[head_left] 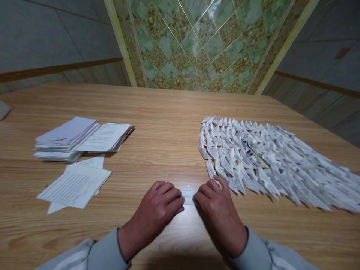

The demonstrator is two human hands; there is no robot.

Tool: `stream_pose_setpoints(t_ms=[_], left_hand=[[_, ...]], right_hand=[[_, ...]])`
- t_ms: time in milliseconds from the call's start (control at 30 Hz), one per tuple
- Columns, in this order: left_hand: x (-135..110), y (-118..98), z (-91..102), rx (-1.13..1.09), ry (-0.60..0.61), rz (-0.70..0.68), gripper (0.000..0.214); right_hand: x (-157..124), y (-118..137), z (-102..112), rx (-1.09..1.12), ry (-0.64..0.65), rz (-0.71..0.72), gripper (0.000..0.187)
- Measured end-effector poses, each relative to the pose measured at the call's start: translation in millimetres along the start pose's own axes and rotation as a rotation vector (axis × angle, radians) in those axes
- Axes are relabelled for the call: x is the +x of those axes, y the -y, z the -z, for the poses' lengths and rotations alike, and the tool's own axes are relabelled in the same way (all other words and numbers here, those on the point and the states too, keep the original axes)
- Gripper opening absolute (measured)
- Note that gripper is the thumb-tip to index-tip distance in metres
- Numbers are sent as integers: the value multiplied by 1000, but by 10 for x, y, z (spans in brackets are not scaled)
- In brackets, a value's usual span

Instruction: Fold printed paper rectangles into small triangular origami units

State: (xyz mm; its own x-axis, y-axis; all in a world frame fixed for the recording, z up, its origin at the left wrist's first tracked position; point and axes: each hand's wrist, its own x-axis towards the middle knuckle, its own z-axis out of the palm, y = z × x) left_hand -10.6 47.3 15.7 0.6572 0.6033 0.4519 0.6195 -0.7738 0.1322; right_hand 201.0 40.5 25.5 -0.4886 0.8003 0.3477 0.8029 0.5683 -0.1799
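A small piece of printed paper (188,193), folded to a triangular peak at the top, stands between my hands near the table's front middle. My left hand (159,204) is closed, its fingertips pinching the paper's left end. On the other side, my right hand (218,208) grips the right end, with one finger raised. The ends of the paper are hidden under the fingers. Just beyond my right hand begin many rows of small folded paper boats (261,161), made from similar printed sheets and packed close together.
Wooden table (165,112) under everything. To the left lie a thick stack of paper sheets (66,131), a smaller printed stack (105,137) leaning against it, and several loose printed sheets (75,185) in front. A pale object (3,109) shows at the far left edge. Behind rises a tiled wall (194,45).
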Motion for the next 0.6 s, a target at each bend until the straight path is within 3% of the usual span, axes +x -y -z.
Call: stream_pose_setpoints(t_ms=[133, 333, 600], left_hand=[[14, -9, -16, 20, -14, -15, 29], [13, 17, -56, 14, -42, 72, 23], [43, -25, -13, -74, -61, 117, 14]], right_hand=[[7, 38, 42, 20, 5, -15, 17], [29, 62, 75, 52, 11, -17, 18], [40, 32, -6, 96, -129, 28, 18]])
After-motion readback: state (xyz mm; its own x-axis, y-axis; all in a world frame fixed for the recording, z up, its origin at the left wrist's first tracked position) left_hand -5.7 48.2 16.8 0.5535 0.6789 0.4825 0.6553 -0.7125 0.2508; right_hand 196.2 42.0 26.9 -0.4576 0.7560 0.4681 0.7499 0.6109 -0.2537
